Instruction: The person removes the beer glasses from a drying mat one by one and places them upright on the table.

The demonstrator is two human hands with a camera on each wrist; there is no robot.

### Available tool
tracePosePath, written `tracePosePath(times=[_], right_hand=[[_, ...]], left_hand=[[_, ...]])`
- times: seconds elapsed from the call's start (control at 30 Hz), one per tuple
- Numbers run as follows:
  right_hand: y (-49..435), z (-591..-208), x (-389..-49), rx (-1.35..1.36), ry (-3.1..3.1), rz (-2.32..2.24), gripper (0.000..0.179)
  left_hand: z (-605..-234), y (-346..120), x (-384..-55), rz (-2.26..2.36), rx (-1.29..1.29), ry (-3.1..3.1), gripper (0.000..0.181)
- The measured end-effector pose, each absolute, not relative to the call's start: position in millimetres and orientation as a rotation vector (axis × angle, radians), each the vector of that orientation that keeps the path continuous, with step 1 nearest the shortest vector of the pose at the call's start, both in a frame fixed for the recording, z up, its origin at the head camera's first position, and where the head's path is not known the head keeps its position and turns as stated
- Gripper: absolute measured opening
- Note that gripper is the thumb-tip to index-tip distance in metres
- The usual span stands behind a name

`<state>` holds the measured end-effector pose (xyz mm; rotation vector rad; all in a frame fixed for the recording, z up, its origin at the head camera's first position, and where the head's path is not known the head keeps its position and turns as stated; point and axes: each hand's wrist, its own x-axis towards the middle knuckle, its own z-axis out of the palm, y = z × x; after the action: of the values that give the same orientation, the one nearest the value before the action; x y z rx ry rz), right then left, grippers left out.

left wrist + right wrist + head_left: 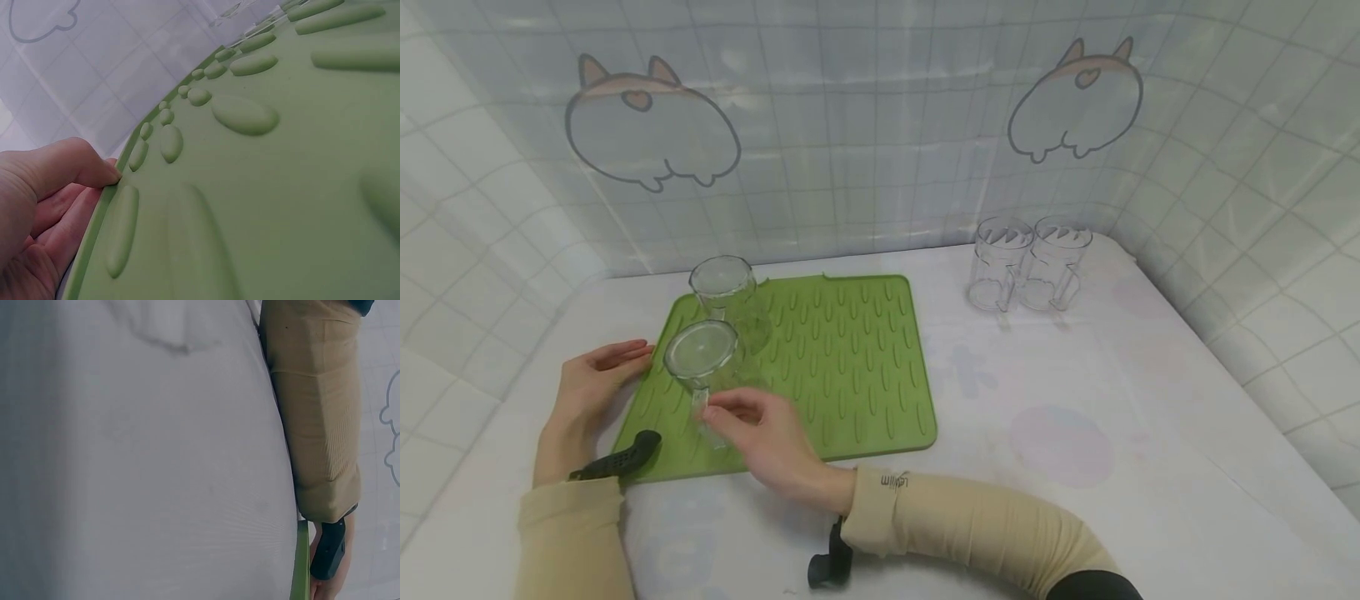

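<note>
Your right hand (772,437) pinches clear mug (703,353) by handle (700,402) facing you, long axis near-vertical; relaxed left hand (589,385) touches nubby mat (857,367).

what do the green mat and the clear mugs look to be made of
The green mat looks like silicone or soft rubber with a matte finish, going by its even colour and moulded raised ridges. The clear mugs look smooth and glossy, either glass or clear plastic: you can see through their walls, but that alone doesn't settle which.

Two corgi drawings (652,125) mark the gridded wall (865,142) behind the white counter (1165,500), which bears a faint pink patch (1063,446).
</note>
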<state>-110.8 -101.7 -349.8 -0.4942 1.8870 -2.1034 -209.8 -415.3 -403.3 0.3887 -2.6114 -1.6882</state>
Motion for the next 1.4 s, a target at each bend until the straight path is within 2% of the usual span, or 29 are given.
tracePosePath(times=[0.23, 0.67, 1.4], right_hand=[[-101.4, -349.2, -111.3, -0.545, 1.893, -2.094, 0.025], [-103.8, -348.5, -113.4, -0.593, 1.944, -2.037, 0.023], [-104.2, -351.3, -111.9, -0.677, 2.041, -2.023, 0.024]], left_hand=[[-403.7, -416.0, -207.7, -1.697, 0.376, -2.600, 0.053], [-400.6, -411.5, -208.6, -1.564, 0.416, -2.681, 0.064], [-400.4, -413.8, -210.1, -1.663, 0.394, -2.637, 0.059]])
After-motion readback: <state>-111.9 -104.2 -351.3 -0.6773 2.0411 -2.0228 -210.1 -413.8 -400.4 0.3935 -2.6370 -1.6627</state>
